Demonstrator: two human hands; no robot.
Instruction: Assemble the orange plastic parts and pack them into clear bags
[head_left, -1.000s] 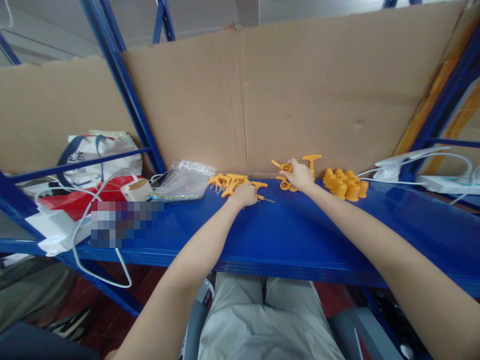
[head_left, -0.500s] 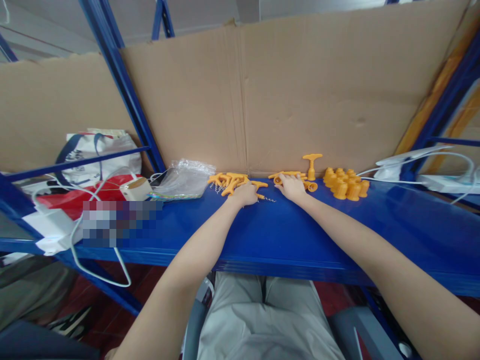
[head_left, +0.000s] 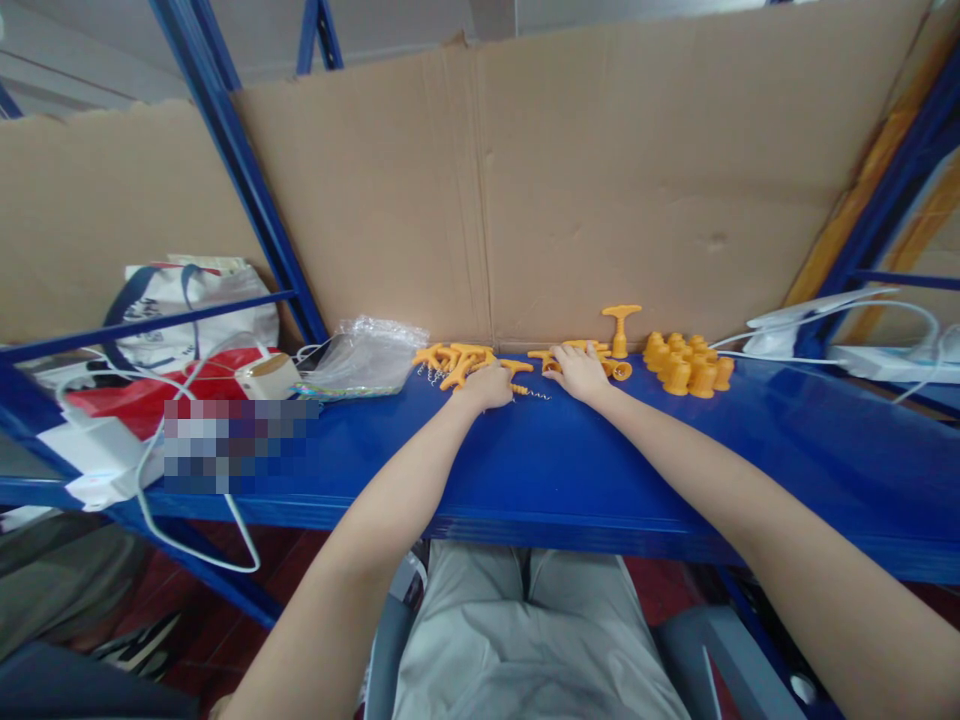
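My left hand [head_left: 489, 385] rests on the blue shelf [head_left: 525, 470] with its fingers curled over the near edge of a heap of orange T-shaped parts [head_left: 454, 362]; small metal springs lie beside it. My right hand [head_left: 579, 372] lies over several loose orange parts [head_left: 611, 368], fingers bent down onto them. What either hand grips is hidden under the fingers. One orange T-shaped piece [head_left: 621, 328] stands upright just behind my right hand. A cluster of orange cup-shaped pieces [head_left: 686, 366] stands to the right.
A cardboard sheet [head_left: 600, 190] walls the back of the shelf. A clear plastic bag [head_left: 364, 355], a tape roll [head_left: 268, 378], white cables and a tote bag [head_left: 187, 315] lie at the left. White power strips [head_left: 862, 350] sit at the right. Blue rack posts [head_left: 247, 190] rise at left.
My right hand has come down and moved left from the raised orange parts onto the shelf, laying them flat. My left hand has stayed at the heap.
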